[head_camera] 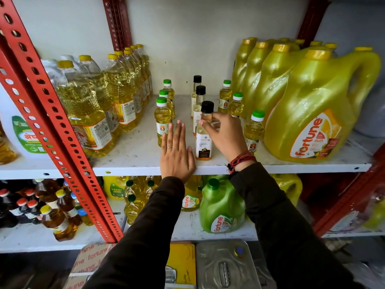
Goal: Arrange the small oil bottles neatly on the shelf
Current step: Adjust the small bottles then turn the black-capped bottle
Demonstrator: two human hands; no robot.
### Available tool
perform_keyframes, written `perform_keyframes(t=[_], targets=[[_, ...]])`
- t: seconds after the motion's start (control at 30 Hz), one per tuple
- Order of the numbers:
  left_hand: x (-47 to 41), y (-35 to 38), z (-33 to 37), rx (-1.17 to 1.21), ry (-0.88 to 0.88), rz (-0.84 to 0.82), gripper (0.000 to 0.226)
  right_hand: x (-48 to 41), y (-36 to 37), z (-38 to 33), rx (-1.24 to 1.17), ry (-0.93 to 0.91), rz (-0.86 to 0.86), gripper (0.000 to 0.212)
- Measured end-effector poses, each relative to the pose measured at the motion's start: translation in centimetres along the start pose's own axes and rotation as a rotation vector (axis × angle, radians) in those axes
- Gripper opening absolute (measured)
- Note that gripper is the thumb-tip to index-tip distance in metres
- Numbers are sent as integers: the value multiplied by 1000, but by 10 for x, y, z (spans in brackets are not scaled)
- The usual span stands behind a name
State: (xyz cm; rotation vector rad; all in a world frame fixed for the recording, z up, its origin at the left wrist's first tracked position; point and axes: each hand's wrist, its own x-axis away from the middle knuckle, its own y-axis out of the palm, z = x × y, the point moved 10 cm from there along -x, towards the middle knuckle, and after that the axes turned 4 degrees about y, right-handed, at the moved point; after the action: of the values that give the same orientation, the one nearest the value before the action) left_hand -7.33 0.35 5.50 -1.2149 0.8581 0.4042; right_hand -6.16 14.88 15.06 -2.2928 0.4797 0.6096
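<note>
Your right hand (224,132) pinches the neck of the upright, black-capped bottle (203,140) near the shelf (133,151) edge; your left hand (176,155) lies flat, fingers together.

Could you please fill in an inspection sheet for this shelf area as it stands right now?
Surface: white shelf, smudged, with small bottles standing in its middle.
Job's things: three black-capped coconut oil bottles in a middle file; three green-capped bottles left of them, three more on the right, all upright.
Clutter: nothing seen.
Grippers: left hand flat on the shelf edge, open; right hand pinching the front coconut bottle's neck.
Cables: nothing seen.
Surroundings: clear oil bottles at left, yellow Fortune jugs at right, red slotted upright, green Fortune jug below.
</note>
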Motion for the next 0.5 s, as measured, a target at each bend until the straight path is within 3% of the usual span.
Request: perform_keyframes(t=[0.5], targets=[[-1, 2, -2, 7, -9, -23, 73, 19, -14, -13, 8, 17, -8, 26]])
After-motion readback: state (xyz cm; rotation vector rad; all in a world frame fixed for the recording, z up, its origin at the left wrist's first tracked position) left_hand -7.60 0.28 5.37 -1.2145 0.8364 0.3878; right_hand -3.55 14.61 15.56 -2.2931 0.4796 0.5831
